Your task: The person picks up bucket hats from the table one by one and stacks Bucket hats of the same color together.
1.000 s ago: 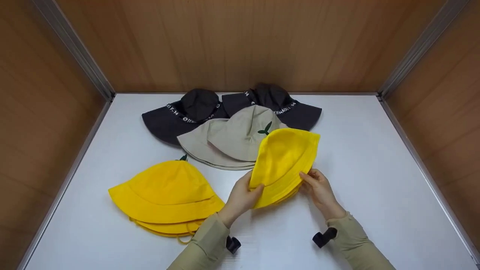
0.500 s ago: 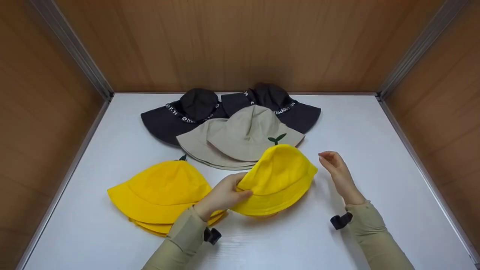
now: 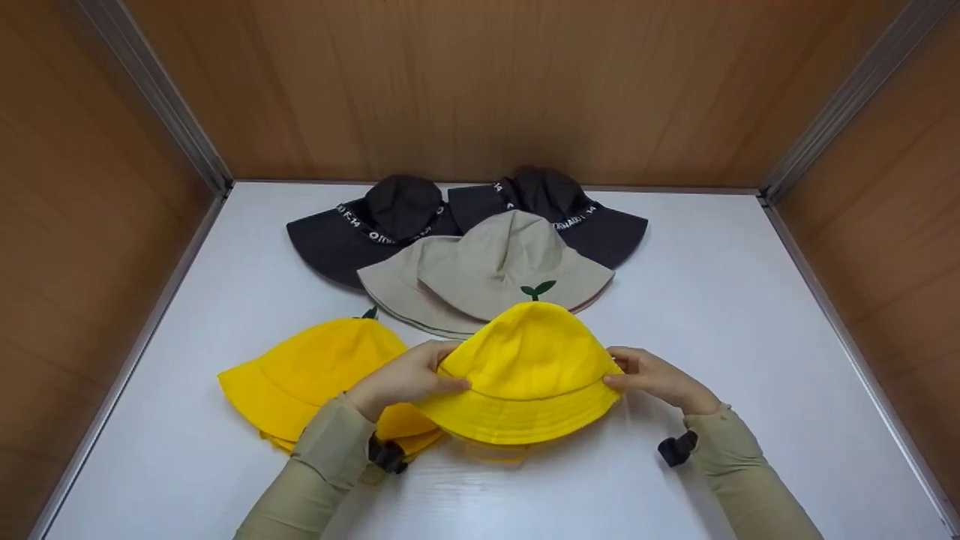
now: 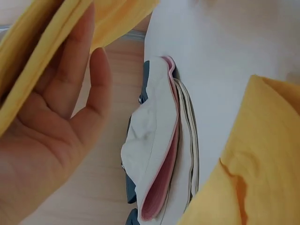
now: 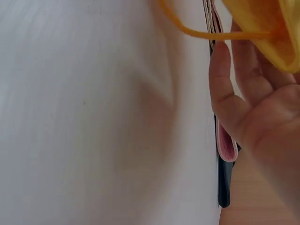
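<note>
A bright yellow bucket hat with a green sprout on its crown is held up between both hands, crown upward. My left hand pinches the left end of its brim, thumb in front and fingers behind. At the right end, my right hand grips the brim in the same way. In the right wrist view an orange-yellow cord hangs from the hat's underside. Stacked yellow bucket hats lie at the left, partly hidden behind my left hand and forearm.
Beige bucket hats overlap in the middle of the white table. Behind them lie dark hats with white lettering on their bands. Wood-look panels enclose the back and both sides.
The held hat has moved left and down and turned level, its crown now upward. My right hand let go of the brim, moved off right, then took hold of its right end again.
</note>
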Tool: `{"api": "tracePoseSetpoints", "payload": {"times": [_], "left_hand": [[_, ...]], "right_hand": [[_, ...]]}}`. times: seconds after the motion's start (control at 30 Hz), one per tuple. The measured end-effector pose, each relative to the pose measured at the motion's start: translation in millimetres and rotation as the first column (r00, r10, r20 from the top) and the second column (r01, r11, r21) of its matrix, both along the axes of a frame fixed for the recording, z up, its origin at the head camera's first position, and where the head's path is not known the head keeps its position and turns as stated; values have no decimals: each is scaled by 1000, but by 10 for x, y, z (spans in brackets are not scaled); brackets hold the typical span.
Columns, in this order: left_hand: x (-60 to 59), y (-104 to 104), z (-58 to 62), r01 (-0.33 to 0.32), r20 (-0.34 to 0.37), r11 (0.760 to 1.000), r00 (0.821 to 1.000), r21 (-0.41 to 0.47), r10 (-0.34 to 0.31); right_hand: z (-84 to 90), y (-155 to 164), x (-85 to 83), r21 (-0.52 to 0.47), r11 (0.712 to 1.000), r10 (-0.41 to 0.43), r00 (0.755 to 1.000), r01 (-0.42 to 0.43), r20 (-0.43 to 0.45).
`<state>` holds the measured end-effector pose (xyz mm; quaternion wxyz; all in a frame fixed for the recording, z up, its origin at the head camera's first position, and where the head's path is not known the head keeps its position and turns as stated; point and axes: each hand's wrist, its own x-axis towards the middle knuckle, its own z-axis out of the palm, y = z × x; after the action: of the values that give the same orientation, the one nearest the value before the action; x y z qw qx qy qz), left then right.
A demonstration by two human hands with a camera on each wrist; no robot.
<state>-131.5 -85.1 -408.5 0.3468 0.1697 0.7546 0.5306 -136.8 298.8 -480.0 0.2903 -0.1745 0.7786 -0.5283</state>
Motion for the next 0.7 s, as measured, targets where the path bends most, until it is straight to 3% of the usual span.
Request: {"api": "tracePoseSetpoints", "payload": {"times": [0.1,0.27,0.5,0.7], "left_hand": [[-30,-81,-22,-25,33,1000,999,-12,25],[-86,-205,-69,-51,39,995,998,-82,55],[-186,-336,-66,-72,-29,970,997,-233,67],[-222,-516,0,-112,-89,965,992,-237,94]], "right_hand": [[-8,-55,8,6,1000,19,1000,-19,-16],[8,-168,2,10,999,-32,999,32,-33],[67,-344,-28,-6,997,-72,996,72,-59],[98,-537,-106,-15,989,-150,985,150,-89]]}}
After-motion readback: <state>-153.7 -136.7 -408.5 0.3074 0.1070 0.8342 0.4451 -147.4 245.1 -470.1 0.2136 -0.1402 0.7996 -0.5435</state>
